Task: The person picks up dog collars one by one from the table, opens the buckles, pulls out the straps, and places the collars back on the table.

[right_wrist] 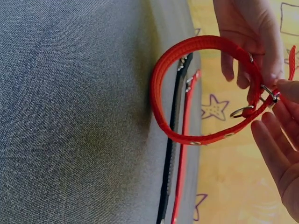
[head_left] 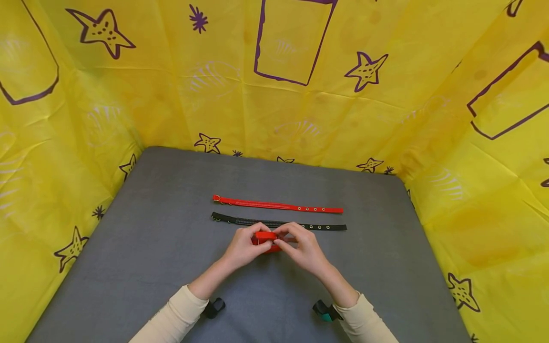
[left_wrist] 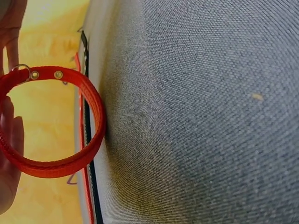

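Both hands hold a red collar (head_left: 266, 235) just above the grey table, in front of two collars laid flat. It is bent into a round loop, its strap end running through the metal buckle (right_wrist: 268, 95). My left hand (head_left: 243, 245) grips the loop on the buckle side, thumb in front. With thumb and fingertips, my right hand (head_left: 303, 245) pinches the strap by the buckle. A D-ring (right_wrist: 242, 112) and metal eyelets show on the loop in the right wrist view. In the left wrist view, the loop (left_wrist: 58, 170) hangs beside fingers cut off by the frame edge.
A second red collar (head_left: 266, 205) lies straight across the grey table (head_left: 171, 267). Parallel and nearer is a black collar (head_left: 246, 222), partly behind the fingertips. Yellow printed cloth (head_left: 240, 109) walls the table at the back and sides.
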### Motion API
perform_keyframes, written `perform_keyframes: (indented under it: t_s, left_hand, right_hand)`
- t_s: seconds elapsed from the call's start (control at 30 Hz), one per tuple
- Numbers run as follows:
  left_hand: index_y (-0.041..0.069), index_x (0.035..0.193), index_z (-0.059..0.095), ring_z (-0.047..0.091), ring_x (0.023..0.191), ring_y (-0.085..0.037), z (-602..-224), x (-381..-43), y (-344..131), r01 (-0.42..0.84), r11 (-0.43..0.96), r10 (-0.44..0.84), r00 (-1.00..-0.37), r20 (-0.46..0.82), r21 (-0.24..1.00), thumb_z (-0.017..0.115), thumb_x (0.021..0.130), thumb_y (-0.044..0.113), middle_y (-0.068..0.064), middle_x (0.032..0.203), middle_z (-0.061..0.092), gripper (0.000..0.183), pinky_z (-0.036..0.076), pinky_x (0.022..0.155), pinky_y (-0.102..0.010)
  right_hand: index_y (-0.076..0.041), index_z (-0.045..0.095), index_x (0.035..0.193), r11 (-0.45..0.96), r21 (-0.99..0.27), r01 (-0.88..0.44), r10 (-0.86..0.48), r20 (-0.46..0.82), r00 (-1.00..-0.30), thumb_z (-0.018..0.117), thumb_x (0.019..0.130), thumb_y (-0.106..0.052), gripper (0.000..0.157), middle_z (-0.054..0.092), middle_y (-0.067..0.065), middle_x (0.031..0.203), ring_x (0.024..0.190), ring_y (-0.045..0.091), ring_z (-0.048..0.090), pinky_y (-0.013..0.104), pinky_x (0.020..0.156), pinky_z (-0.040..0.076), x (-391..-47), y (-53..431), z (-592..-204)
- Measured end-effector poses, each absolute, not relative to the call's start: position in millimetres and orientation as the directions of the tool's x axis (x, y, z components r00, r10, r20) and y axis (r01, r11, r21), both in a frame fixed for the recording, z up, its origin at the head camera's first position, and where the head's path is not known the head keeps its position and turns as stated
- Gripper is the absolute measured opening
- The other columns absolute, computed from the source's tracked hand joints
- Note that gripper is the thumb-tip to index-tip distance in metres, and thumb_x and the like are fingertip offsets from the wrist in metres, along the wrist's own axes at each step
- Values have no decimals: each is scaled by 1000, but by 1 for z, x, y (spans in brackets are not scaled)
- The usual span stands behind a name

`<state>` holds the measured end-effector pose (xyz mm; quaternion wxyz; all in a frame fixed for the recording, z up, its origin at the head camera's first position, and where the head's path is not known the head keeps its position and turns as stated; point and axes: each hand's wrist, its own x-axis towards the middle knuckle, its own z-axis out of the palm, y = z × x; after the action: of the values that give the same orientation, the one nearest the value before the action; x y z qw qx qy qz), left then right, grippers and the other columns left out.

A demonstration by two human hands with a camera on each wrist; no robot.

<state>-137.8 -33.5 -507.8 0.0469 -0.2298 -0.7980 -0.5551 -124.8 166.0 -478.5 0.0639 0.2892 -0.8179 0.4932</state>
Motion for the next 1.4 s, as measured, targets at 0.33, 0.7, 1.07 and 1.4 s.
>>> perform_keyframes:
  t_s: [0.33,0.7,1.07,1.4]
  left_hand:
    - [15,93,69,50,56,-7,-507,-138,-37,326,221,303,-919,253,919,76,80,2,3,77,64,19,43,52,-23]
    - [-2,95,66,50,59,-6,-484,-129,-41,204,89,312,-935,167,975,70,83,-7,-8,83,64,13,43,54,-22]
    - [3,98,65,48,59,-8,-508,-137,-43,152,25,341,-930,135,988,72,85,0,-6,86,61,16,40,55,-20]
    - [4,103,66,65,76,-20,-488,-128,-43,247,157,337,-923,183,956,79,81,6,-11,96,70,26,53,65,-32]
  right_hand:
    - [-16,70,106,386,-724,-572,-437,403,-804,75,87,-14,21,65,-6,103,94,18,62,36,81,56,-129,171,-484]
    - [-17,72,114,402,-697,-594,-467,402,-788,73,89,-21,26,68,-5,108,83,16,61,33,68,53,-130,173,-487]
    - [-11,72,115,338,-669,-662,-496,471,-730,76,83,-2,34,70,-2,103,74,10,54,34,57,48,-131,174,-488]
    - [-13,70,117,375,-664,-647,-506,438,-743,77,84,-6,34,69,-5,102,75,8,55,30,58,50,-130,174,-486]
